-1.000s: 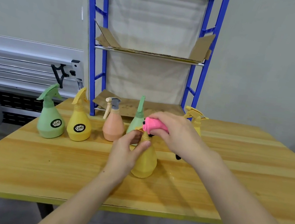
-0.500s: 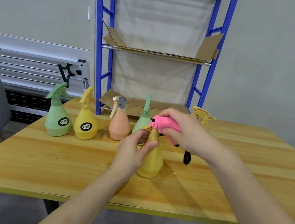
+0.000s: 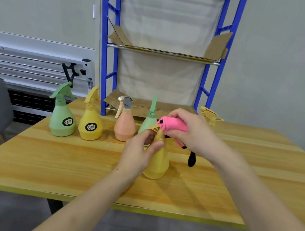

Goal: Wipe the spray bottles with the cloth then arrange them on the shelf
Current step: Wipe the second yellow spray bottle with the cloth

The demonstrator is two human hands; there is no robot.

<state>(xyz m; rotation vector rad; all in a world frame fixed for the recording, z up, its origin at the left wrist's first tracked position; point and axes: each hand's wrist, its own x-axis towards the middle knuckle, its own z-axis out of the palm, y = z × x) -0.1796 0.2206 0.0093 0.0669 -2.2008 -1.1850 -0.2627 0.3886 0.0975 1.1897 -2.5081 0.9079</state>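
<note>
Since a second ago little has moved: the right hand [image 3: 194, 134] still holds the pink cloth [image 3: 173, 125] on the trigger head of the yellow bottle [image 3: 158, 161], upright on the desk [image 3: 63, 161]; the left hand [image 3: 138, 152] keeps its grip on the neck.

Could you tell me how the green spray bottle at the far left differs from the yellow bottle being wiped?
The green spray bottle stands untouched at the table's left; the yellow bottle being wiped is held at its neck by the left hand, while the right hand presses a pink cloth on its head. The green bottle shows a round black label; the yellow bottle being wiped shows none from here. Both share a cone-shaped body and stand upright.
</note>
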